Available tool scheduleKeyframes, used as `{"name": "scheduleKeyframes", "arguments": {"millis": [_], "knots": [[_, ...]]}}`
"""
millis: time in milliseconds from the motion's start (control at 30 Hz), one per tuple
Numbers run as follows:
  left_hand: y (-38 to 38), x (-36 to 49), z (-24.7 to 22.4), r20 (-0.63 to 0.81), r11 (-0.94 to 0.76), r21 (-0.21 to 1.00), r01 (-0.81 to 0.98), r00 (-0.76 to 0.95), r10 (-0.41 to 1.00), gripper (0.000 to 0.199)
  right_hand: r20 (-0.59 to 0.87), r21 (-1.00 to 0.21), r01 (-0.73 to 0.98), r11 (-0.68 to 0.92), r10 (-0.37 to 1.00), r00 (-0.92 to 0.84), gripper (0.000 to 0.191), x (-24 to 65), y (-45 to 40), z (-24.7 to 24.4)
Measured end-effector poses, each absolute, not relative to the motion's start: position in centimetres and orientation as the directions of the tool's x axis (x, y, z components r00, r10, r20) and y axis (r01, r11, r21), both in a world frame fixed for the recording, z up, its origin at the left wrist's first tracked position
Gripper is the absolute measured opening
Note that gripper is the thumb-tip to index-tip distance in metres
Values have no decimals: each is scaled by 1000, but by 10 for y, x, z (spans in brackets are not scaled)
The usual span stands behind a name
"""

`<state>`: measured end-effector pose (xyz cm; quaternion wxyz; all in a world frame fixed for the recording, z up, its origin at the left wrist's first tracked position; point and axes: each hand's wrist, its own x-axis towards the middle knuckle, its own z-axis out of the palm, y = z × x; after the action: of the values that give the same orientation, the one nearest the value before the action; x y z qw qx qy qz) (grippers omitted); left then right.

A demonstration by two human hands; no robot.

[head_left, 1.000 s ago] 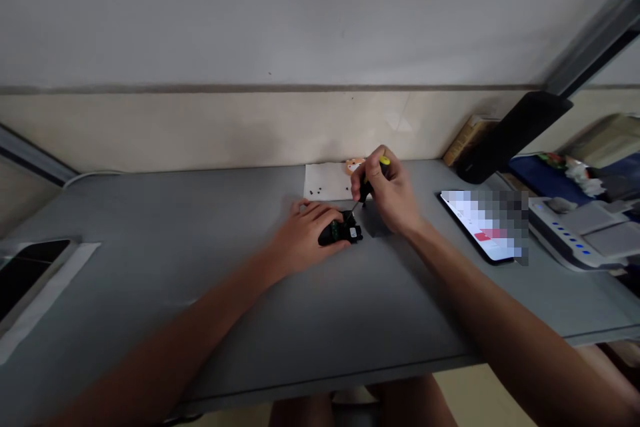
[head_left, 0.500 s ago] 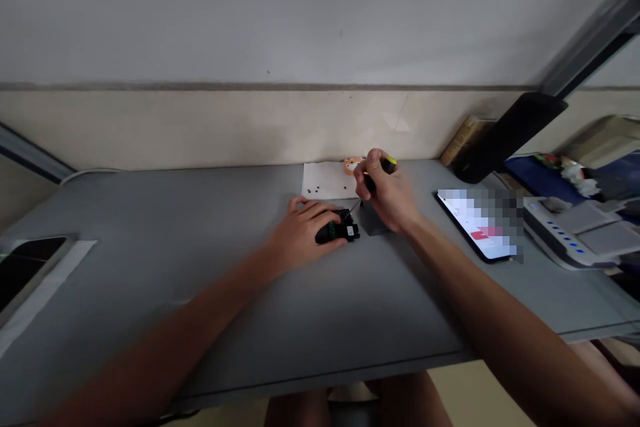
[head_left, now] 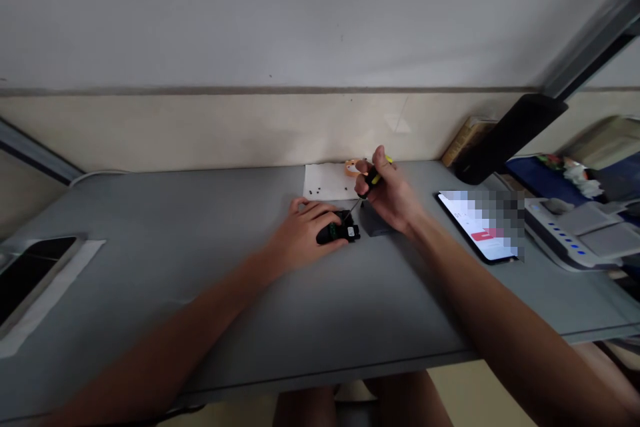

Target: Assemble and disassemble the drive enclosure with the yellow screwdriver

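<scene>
Screwdriver (head_left: 373, 181) gripped in your curled right hand (head_left: 394, 199), you angle its shaft down to the small black device (head_left: 351, 233) on the grey desk (head_left: 240, 333), where your left hand (head_left: 303, 233) clasps it between fingers and thumb. Contact at the tip is too small to tell. White paper (head_left: 327, 175) bearing tiny dark pieces (head_left: 311, 192) lies just beyond; a lit phone (head_left: 459, 213) rests to your right.

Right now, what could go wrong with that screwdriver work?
The screwdriver in the right hand, angled onto the black device, could slip and jab the left hand gripping it. Small dark bits, perhaps screws, lie uncontained on the white paper near both hands; a nudge might scatter them.
</scene>
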<state>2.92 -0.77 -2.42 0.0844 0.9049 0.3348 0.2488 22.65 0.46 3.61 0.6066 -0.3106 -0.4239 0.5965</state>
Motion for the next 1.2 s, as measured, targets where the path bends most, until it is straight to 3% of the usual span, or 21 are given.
{"name": "scheduleKeyframes", "arguments": {"millis": [133,400,500,700,1033,1200], "knots": [[-8,30,-22,381,-748,335,572,644,663,23,188,-904,-400,149,980,-61,61,222,6,35],[-9,29,-24,394,-752,316,578,641,658,25,117,-867,-496,47,987,-111,37,222,0,44],[-8,29,-26,402,-760,306,573,646,649,26,131,-855,-513,76,989,-71,47,222,-2,44],[-8,29,-23,384,-763,308,569,659,647,25,191,-907,-389,159,981,-43,63,218,-1,42],[-8,29,-24,379,-752,310,582,650,659,27,94,-864,-502,47,993,-70,30,223,-2,49],[-9,29,-22,364,-757,305,578,664,653,27,126,-867,-491,87,991,-48,52,225,1,41]]}}
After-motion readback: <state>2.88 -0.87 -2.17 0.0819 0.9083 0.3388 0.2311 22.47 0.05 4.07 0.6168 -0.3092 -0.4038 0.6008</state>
